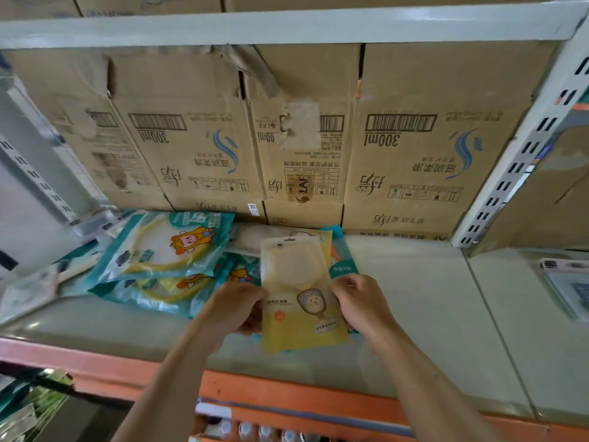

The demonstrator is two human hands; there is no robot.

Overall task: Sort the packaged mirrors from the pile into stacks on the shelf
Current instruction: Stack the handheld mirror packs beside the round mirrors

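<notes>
A yellow packaged mirror (294, 291) with a cartoon hand-mirror print is held upright over the grey shelf (414, 307). My left hand (237, 306) grips its left edge and my right hand (358, 301) grips its right edge. Behind it, more packs show, one with a teal edge (342, 266). To the left lies a loose pile of teal packaged mirrors (165, 250) with yellow rings and a cartoon figure, overlapping one another at angles.
Cardboard boxes (414, 148) marked 300ml line the back of the shelf. A slotted metal upright (516, 161) bounds the bay on the right, with another packaged item (564, 282) beyond it. An orange front rail (287, 393) runs below, bottles underneath.
</notes>
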